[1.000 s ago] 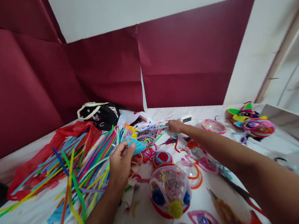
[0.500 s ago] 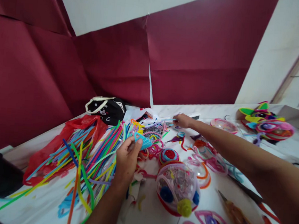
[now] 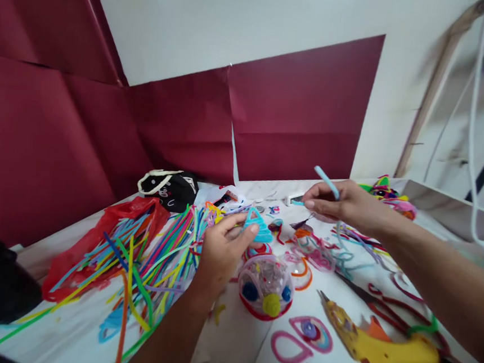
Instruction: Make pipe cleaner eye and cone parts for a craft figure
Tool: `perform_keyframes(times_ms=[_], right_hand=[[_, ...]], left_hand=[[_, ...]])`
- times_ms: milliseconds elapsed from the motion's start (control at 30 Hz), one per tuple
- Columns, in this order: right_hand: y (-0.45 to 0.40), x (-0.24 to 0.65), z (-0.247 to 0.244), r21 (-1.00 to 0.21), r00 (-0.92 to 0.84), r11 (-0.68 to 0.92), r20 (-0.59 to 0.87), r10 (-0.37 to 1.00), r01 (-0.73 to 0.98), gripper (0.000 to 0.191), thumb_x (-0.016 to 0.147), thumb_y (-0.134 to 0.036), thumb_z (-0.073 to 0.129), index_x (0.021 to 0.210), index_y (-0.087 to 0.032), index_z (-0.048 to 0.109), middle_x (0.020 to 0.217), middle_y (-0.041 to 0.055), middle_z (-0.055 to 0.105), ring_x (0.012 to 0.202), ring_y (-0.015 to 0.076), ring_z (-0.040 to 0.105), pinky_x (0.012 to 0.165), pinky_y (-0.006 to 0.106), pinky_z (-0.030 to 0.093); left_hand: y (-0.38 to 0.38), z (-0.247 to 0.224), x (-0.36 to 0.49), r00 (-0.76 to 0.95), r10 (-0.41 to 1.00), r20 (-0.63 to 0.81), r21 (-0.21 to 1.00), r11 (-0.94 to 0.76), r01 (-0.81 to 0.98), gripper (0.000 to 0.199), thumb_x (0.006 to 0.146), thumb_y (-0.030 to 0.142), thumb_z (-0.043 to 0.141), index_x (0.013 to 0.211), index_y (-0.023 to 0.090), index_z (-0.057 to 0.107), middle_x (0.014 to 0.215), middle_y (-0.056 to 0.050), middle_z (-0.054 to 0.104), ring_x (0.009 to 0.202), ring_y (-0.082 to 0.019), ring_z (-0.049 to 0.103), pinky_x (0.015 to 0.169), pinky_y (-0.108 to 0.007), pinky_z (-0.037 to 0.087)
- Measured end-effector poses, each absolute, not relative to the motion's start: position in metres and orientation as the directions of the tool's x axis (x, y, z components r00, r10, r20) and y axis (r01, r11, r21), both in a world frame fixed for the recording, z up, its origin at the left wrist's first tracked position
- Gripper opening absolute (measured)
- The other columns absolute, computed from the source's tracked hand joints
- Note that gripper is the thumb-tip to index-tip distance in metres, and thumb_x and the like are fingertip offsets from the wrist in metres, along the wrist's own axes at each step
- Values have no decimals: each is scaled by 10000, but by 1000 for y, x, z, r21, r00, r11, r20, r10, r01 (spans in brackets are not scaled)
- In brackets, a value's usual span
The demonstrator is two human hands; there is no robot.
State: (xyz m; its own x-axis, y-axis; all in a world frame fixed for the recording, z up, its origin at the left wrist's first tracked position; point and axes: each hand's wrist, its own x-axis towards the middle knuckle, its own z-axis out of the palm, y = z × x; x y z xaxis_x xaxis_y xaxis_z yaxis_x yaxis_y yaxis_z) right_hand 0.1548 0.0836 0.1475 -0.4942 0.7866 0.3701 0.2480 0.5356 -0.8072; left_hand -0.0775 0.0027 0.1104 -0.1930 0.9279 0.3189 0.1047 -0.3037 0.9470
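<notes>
My left hand (image 3: 228, 248) pinches a light-blue triangle (image 3: 255, 228) built from rows of pipe cleaner, held over the table. To its right, raised above the back of the table, my right hand (image 3: 333, 201) has its fingers closed on a light-blue pipe cleaner (image 3: 326, 182), one end of which sticks up past the knuckles. Below my left hand rests a clear ball (image 3: 266, 282) trimmed with pipe cleaner, bearing blue eyes and a yellow nose. Nearest my left forearm lies a pile of coloured pipe cleaners (image 3: 171, 243).
A yellow glue gun (image 3: 380, 346) lies at front right, beside red-handled pliers or scissors (image 3: 395, 313). Pink pipe-cleaner loops (image 3: 291, 347) are in front. At left are a red plastic bag (image 3: 92, 247) and a black bag (image 3: 173, 189); finished figures (image 3: 387, 194) stand at back right.
My right hand has come up from the tabletop at the back, with the light-blue pipe cleaner in it. My left hand, still holding the triangle, sits slightly farther right. The view has turned right.
</notes>
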Motion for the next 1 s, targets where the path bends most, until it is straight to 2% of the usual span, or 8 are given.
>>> perform_keyframes(times_ms=[100,333,467,567,700,867,1000], right_hand=[[43,165,159,-754,-440,622,495,749,211,158,748,-398,669,730,-243,640,637,-23,554,549,105,481,480,247,382],[-5,184,159,-639,-363,724,630,686,260,102,774,-386,646,746,-290,629,723,7,589,640,163,538,510,289,438],[-16,192,158,-594,-368,742,644,670,311,120,806,-340,618,734,-244,612,689,-1,559,616,139,516,504,251,419],[-22,194,158,-566,-390,759,652,650,321,61,816,-267,619,770,-226,617,722,-17,576,660,115,522,564,217,415],[-24,193,153,-572,-400,754,640,656,323,27,821,-227,616,836,-243,630,784,-29,604,740,111,549,615,199,411],[-21,189,146,-561,-398,764,653,645,318,39,809,-215,629,832,-246,634,775,-38,606,717,100,539,607,186,411],[-19,187,145,-570,-402,759,645,650,314,27,815,-219,621,788,-221,618,725,-37,576,674,89,509,589,175,409]], left_hand=[[-9,127,-53,-122,930,347,937,-338,91,293,673,286,712,942,175,680,829,-30,707,693,-195,686,613,-291,596],[-29,137,-19,-13,912,410,905,-405,131,205,675,274,718,862,206,667,773,-17,691,664,-194,683,582,-291,601],[-37,138,-12,58,888,456,855,-455,249,173,741,289,670,890,200,668,813,-31,692,686,-180,675,592,-273,582],[-42,140,-8,132,874,467,817,-484,312,170,778,279,638,920,192,673,847,-36,681,719,-170,666,606,-256,567],[-46,140,-5,141,850,507,782,-523,340,147,779,271,637,880,179,688,836,-37,665,690,-154,643,569,-242,549],[-45,138,-5,186,844,503,757,-534,377,175,783,267,636,935,197,688,848,-35,661,707,-151,638,584,-241,548],[-45,137,-3,157,856,493,778,-515,359,166,783,271,635,920,191,686,827,-32,648,697,-151,640,574,-237,548]])
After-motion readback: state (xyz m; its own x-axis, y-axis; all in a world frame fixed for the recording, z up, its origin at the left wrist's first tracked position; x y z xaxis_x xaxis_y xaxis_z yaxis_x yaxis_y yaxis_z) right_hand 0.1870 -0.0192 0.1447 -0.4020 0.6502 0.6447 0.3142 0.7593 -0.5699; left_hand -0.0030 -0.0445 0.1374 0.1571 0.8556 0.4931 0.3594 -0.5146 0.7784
